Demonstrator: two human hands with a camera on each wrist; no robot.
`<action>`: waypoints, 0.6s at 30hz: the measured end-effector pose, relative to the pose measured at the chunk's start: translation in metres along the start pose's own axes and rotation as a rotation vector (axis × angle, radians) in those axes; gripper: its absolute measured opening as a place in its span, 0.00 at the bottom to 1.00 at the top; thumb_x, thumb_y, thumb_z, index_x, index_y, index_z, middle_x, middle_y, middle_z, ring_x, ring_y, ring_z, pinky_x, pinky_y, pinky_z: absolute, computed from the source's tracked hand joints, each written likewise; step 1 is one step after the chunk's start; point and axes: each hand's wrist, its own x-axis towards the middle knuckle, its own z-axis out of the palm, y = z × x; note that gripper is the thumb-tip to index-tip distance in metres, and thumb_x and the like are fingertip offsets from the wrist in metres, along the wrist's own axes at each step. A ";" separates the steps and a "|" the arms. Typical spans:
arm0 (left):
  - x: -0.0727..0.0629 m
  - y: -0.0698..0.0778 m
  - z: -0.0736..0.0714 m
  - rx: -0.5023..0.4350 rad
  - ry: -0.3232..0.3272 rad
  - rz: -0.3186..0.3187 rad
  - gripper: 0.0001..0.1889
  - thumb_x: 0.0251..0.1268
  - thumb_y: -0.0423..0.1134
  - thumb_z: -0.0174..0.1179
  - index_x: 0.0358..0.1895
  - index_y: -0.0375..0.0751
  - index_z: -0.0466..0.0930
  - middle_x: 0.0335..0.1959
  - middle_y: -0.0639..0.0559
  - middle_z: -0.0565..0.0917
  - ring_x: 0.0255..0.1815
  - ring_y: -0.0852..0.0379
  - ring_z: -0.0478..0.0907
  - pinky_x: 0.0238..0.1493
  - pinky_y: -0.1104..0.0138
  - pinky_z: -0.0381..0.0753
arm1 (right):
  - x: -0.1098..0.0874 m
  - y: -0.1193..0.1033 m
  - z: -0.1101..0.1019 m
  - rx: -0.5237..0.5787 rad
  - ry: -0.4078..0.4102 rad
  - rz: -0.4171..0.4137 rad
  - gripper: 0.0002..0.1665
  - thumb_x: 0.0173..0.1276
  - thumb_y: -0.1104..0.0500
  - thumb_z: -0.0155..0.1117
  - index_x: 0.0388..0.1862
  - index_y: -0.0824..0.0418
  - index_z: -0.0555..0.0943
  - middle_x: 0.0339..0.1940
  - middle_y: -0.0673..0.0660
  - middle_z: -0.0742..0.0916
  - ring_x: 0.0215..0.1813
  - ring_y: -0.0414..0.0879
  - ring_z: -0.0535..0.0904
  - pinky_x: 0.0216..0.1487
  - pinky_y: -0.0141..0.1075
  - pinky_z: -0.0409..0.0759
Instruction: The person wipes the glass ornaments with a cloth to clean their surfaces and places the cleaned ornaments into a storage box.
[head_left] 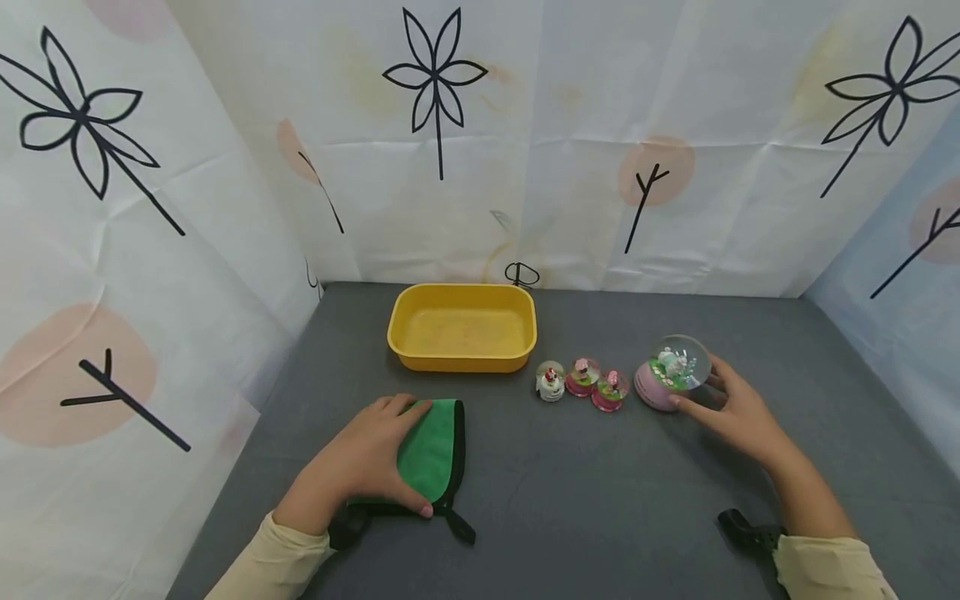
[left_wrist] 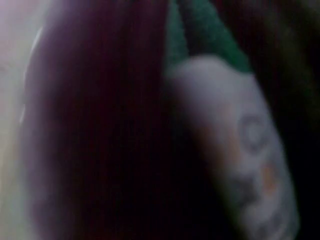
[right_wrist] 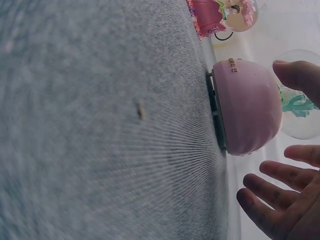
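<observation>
My left hand (head_left: 375, 454) lies over a folded green cloth (head_left: 431, 454) with black edging, thumb at its near side and fingers at its far side, gripping it. Dark blur fills most of the left wrist view, where a white printed tag (left_wrist: 235, 145) shows beside green fabric (left_wrist: 215, 30). Over on the right, my right hand (head_left: 742, 412) is spread beside a large snow globe (head_left: 656, 387) with a pink base. In the right wrist view the thumb overlaps the globe's glass, while the other fingers stand apart from the pink base (right_wrist: 250, 107).
Three small snow globes stand left of the large one: a white-based one (head_left: 550, 383) and two with pink-red bases, one behind (head_left: 582, 379) and one nearer (head_left: 609, 392). A yellow tray (head_left: 465, 364) sits at the back of the grey tabletop (head_left: 570, 492), before patterned curtains (head_left: 547, 200).
</observation>
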 end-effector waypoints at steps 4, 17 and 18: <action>0.001 0.000 0.002 0.010 -0.005 -0.013 0.73 0.25 0.80 0.80 0.81 0.44 0.67 0.76 0.43 0.73 0.74 0.39 0.71 0.74 0.41 0.74 | 0.001 0.001 0.000 0.018 -0.013 -0.013 0.62 0.70 0.48 0.77 0.87 0.70 0.49 0.79 0.81 0.66 0.75 0.83 0.65 0.69 0.74 0.71; 0.002 0.003 0.002 0.052 0.030 -0.006 0.75 0.22 0.80 0.81 0.80 0.39 0.68 0.69 0.47 0.78 0.70 0.42 0.74 0.70 0.42 0.77 | 0.001 0.004 0.000 0.040 0.001 -0.102 0.57 0.69 0.53 0.79 0.85 0.69 0.55 0.74 0.79 0.73 0.72 0.82 0.71 0.67 0.72 0.74; 0.002 0.003 0.002 0.051 0.030 -0.005 0.74 0.22 0.80 0.81 0.79 0.39 0.68 0.69 0.47 0.78 0.69 0.42 0.74 0.70 0.41 0.77 | 0.001 0.004 0.000 0.040 0.000 -0.103 0.57 0.68 0.53 0.79 0.85 0.69 0.56 0.74 0.79 0.73 0.72 0.82 0.71 0.67 0.72 0.74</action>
